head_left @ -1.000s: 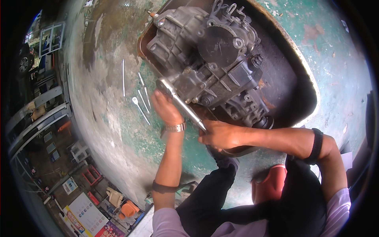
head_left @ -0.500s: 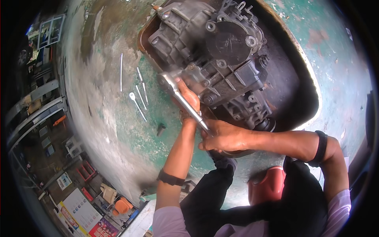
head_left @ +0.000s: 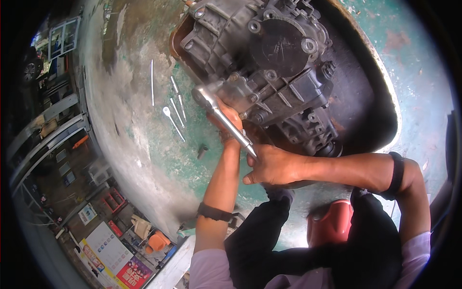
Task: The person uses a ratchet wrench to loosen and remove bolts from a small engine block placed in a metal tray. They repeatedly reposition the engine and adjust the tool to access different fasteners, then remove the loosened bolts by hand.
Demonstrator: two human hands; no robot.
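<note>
A large grey metal gearbox (head_left: 288, 96) lies in a dark tub (head_left: 370, 96) with a pale rim. Along its near left side, a long silver ratchet wrench (head_left: 225, 118) slants from upper left to lower right. My right hand (head_left: 276, 164) is closed around the lower end of its handle. Beneath the upper part of the wrench is my left hand (head_left: 230, 115), beside the gearbox casing. Its fingers look curled, but the wrench covers most of them, and what they grip is hidden. The wrench head is slightly blurred.
Left of the tub, a small ratchet (head_left: 173, 123), several thin extension bars (head_left: 178, 98) and a long rod (head_left: 152, 83) lie on the worn green floor. A socket (head_left: 202, 152) is closer to my left forearm. A red object (head_left: 332, 221) stands between my legs.
The view has shifted slightly, so the floor tools appear further right. The wrench has swung only a little, with my right hand still on its handle. My left thumb is less visible now.
</note>
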